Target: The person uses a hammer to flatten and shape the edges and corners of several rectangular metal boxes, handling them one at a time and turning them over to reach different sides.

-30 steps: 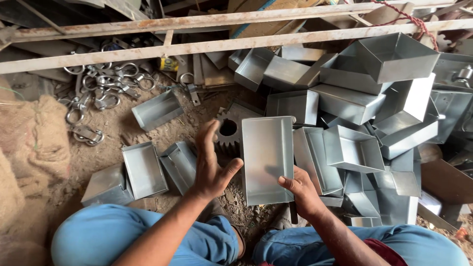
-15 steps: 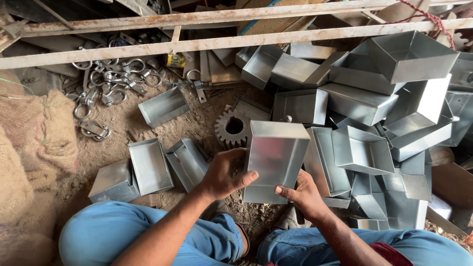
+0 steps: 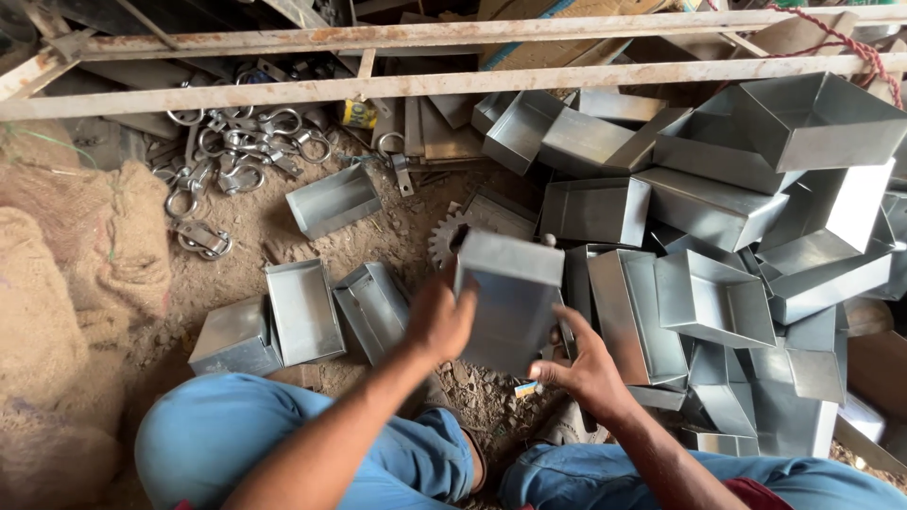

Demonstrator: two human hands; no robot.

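Note:
I hold a folded sheet-metal tray (image 3: 508, 295) between both hands, tilted, above the dirt floor in front of my knees. My left hand (image 3: 436, 319) grips its left edge, while my right hand (image 3: 584, 363) supports its lower right edge with the fingers spread. The tray is slightly blurred. Just behind it a rusty gear wheel (image 3: 444, 236) lies on the ground, partly hidden.
A big pile of similar metal trays (image 3: 718, 227) fills the right side. Three more trays (image 3: 302, 312) lie on the dirt at left, another one (image 3: 333, 200) farther back. Metal shackles (image 3: 236, 151) lie under rusty angle-iron bars (image 3: 416, 85). Burlap sacking (image 3: 66, 283) is at left.
The tray has been turned and tipped in my hands, now showing a narrower face. My left hand shifted up along its left edge; my right hand slid to the lower right.

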